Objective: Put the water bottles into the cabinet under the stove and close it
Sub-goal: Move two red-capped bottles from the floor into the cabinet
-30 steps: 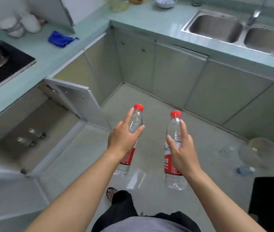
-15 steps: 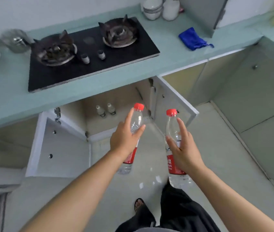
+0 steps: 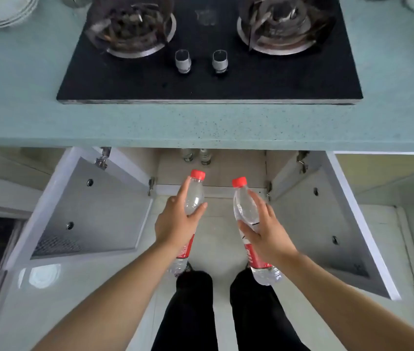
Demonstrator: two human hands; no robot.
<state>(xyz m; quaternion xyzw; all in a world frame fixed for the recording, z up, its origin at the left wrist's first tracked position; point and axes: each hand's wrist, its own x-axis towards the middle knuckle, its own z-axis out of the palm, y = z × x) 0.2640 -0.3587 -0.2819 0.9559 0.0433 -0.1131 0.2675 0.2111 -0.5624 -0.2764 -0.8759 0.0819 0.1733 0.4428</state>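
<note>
You are holding both bare arms forward, your left hand (image 3: 175, 225) and right hand (image 3: 268, 233) each curling fingers around something, thumbs inward.

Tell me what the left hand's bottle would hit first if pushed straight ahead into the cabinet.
Probably the two bottles standing at the cabinet's back; until there the way looks free, though depth is unclear.

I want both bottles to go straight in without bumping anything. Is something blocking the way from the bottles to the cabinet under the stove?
Nothing visible does. Both cabinet doors, left door and right door, are swung wide open, and the floor ahead is bare. Two bottles already stand at the back of the cabinet, leaving the front free.
</note>
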